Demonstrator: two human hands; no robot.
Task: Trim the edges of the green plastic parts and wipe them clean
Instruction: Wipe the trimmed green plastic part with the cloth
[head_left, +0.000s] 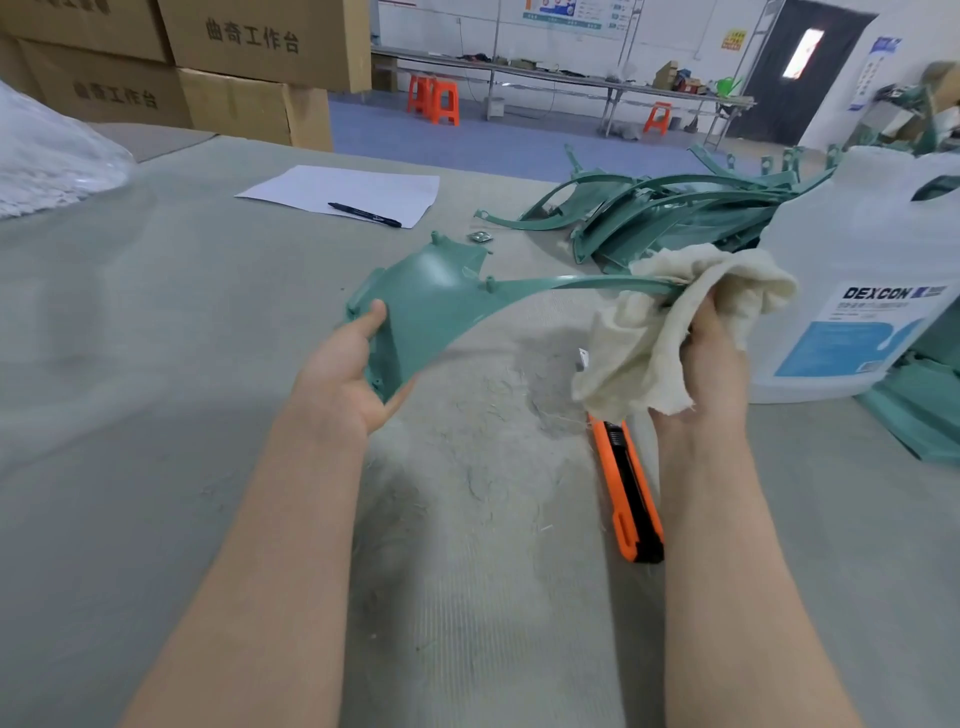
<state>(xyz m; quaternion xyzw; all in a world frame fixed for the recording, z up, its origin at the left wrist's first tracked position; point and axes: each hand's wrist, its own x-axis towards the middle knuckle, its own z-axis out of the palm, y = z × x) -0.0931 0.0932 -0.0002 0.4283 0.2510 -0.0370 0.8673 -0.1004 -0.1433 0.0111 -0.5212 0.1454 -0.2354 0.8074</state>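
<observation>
- Green part (441, 306) is hanging over the grey table (156, 364), between both hands.
- Its long axis is running left-right, wide end left, thin arm pointing right into the cloth (649, 332).
- Right hand (711, 358) is gripping the cloth bunched around that tip; I'm guessing the wipe runs leftward along the arm.
- Left hand (353, 374) is pinching the wide end, thumb on top.
- Orange knife (628, 493) is lying idle beside the right wrist.

Thin arm of green part (431, 306): tip buried in cloth (675, 322). Fingers of right hand (711, 358) hidden behind same cloth. Blade end of utility knife (631, 493) under cloth's hanging corner. Jug (857, 249) at tabletop's right edge cut by frame; label's small print unreadable. Clear bag (47, 156), far-left corner: cut off, blurred.
</observation>
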